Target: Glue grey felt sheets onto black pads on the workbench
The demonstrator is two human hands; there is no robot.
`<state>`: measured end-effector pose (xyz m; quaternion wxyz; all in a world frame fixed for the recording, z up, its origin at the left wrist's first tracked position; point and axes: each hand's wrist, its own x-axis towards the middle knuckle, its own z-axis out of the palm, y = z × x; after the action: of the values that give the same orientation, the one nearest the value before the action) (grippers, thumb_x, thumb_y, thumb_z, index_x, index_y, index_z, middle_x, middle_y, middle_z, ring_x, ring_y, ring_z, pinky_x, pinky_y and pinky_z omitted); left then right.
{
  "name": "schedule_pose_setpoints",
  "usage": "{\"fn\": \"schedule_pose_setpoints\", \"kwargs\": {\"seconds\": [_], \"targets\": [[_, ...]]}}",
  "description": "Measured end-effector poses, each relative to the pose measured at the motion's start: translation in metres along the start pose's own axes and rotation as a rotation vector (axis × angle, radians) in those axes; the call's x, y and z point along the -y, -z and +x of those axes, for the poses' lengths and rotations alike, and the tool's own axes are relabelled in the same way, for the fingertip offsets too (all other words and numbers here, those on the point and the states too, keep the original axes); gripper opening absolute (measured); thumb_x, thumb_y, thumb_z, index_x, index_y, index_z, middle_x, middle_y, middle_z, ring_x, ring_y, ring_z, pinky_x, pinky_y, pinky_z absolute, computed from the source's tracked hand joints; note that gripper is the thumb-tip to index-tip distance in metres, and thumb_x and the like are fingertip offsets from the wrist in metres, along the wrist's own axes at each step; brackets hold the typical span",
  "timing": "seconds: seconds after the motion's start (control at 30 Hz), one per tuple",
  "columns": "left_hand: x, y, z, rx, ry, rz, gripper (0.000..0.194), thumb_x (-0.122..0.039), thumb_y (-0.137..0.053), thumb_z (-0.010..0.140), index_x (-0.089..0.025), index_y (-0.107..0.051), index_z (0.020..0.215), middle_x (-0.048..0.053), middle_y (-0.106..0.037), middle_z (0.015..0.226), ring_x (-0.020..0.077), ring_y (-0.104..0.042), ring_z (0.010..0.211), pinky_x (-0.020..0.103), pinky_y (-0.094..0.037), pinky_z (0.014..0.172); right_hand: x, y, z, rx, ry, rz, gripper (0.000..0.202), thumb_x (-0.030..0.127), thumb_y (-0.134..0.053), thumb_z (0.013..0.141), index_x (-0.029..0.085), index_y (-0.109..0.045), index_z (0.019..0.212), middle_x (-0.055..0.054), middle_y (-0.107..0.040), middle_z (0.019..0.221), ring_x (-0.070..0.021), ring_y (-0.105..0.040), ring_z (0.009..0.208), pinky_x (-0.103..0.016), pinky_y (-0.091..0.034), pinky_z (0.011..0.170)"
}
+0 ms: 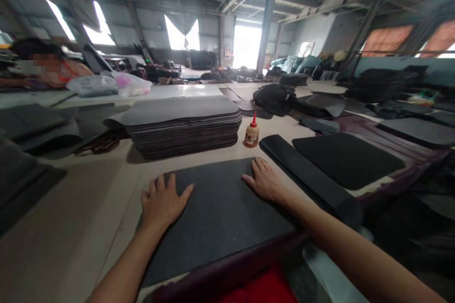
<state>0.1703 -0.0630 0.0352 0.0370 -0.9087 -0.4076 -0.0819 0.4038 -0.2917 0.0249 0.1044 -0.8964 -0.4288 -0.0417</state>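
Note:
A dark grey rectangular sheet (220, 218) lies flat on the pale table in front of me. My left hand (164, 200) rests on its left edge with the fingers spread. On the sheet's far right corner lies my right hand (263, 180), thumb apart from the other fingers, palm down. Neither hand grips anything. Just beyond the sheet stands a thick stack of grey sheets (185, 128). Right of the stack, a glue bottle (251, 135) with a red pointed cap is upright. A long folded dark piece (305, 175) lies to the right of my right hand.
Another dark panel (348, 158) lies at the right on purple cloth (369, 135). Grey sheets (39, 128) are piled at the left. A black bag-like item (273, 98) and plastic bags (117, 84) sit farther back. A person (50, 68) is at the far left.

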Motion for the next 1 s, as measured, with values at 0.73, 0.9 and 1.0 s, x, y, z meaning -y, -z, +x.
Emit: {"fn": "schedule_pose_setpoints", "kwargs": {"seconds": [0.73,0.9,1.0], "targets": [[0.122,-0.022,-0.096,0.001,-0.324,0.052,0.065,-0.049,-0.028,0.091,-0.022,-0.055,0.145,0.006,-0.039,0.160,0.0333,-0.029,0.151,0.059,-0.034,0.116,-0.046,0.034,-0.141,0.065,0.107,0.032,0.071,0.061,-0.035,0.102,0.015,-0.038,0.156,-0.013,-0.027,0.163,-0.0293,-0.023,0.152,-0.056,-0.022,0.123],[0.119,-0.005,-0.115,-0.173,-0.581,0.022,0.075,-0.069,-0.048,0.088,-0.031,-0.042,0.152,0.008,-0.038,0.160,0.0366,-0.043,0.143,0.058,-0.041,0.112,-0.033,0.042,-0.145,0.177,0.315,0.133,0.097,0.071,-0.059,0.088,0.018,-0.025,0.161,-0.014,-0.016,0.166,-0.0353,-0.016,0.153,-0.059,-0.018,0.124],[0.110,0.011,-0.125,-0.233,-0.798,0.033,0.096,-0.076,-0.059,0.081,-0.029,-0.029,0.158,0.012,-0.041,0.158,0.0339,-0.050,0.138,0.045,-0.051,0.105,-0.032,0.037,-0.143,0.225,0.345,0.132,0.095,0.053,-0.074,0.082,0.022,-0.028,0.160,-0.012,-0.022,0.164,-0.0403,-0.023,0.150,-0.064,-0.023,0.121]]}}
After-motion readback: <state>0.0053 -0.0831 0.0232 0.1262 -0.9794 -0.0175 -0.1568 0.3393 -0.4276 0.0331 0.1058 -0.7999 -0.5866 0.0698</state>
